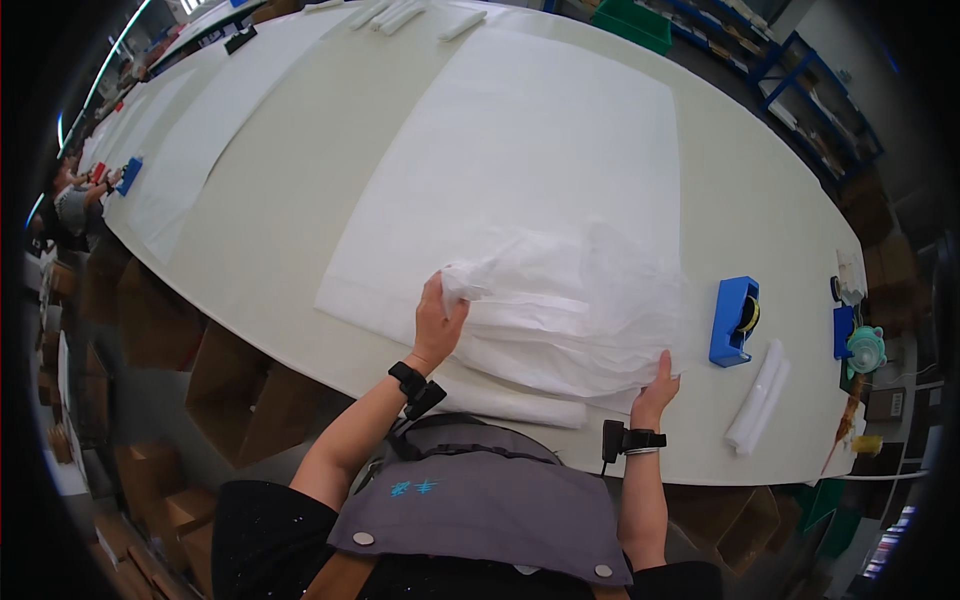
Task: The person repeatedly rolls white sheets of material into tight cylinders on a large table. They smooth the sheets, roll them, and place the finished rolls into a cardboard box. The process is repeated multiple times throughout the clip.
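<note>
A thin white sheet of tissue-like paper (570,310) lies crumpled and partly folded on a larger flat white sheet (530,150) spread over the pale table (270,230). My left hand (437,325) grips a bunched corner of the crumpled sheet and lifts it slightly. My right hand (655,392) pinches the sheet's lower right edge near the table's front edge. Both wrists wear black bands.
A blue tape dispenser (735,321) stands right of the sheet, with white rolled pieces (757,398) beside it. A white roll (520,408) lies by the front edge. More white sheets (210,130) lie far left, where another person (75,200) works. Cardboard boxes (230,390) stand below the table.
</note>
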The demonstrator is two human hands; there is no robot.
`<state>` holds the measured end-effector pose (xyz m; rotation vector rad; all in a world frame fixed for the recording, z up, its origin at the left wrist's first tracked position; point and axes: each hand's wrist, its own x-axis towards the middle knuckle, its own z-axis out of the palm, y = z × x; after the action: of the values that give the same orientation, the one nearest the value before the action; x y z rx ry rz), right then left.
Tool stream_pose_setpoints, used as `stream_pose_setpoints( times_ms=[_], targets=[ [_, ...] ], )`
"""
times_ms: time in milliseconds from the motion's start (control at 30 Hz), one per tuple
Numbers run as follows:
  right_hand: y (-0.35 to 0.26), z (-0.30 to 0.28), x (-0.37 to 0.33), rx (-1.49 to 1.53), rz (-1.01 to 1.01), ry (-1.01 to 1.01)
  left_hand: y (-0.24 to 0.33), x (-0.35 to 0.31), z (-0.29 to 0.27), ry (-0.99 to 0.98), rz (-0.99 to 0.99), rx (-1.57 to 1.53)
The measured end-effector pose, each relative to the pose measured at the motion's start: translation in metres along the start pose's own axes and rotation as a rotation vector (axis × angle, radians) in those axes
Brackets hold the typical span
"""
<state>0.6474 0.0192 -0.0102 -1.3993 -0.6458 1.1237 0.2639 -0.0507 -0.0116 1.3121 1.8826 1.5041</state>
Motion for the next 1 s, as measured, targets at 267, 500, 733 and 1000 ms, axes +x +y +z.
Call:
stream_pose_setpoints(
  times_ms=[267, 500, 733, 1000],
  targets=[
    [-0.011, -0.04, -0.039, -0.893, -0.768, 0.476, -0.028, -0.009, -0.116, 0.77, -0.152, 0.385],
    [-0.074, 0.047, -0.004, -1.221, -0.957, -0.528, 0.039, 0.075, -0.051, -0.541, 0.451, 0.718],
    [-0.057, 0.136, 0.012, -1.712, -0.781, -0.998, 0.008, 0.087, -0.01, -1.014, 0.325, 0.939],
    [-0.033, 0.104, 0.01, -1.451, -1.12, -0.737, 0.004, 0.051, -0.049, -0.902, 0.55, 0.908]
  ],
)
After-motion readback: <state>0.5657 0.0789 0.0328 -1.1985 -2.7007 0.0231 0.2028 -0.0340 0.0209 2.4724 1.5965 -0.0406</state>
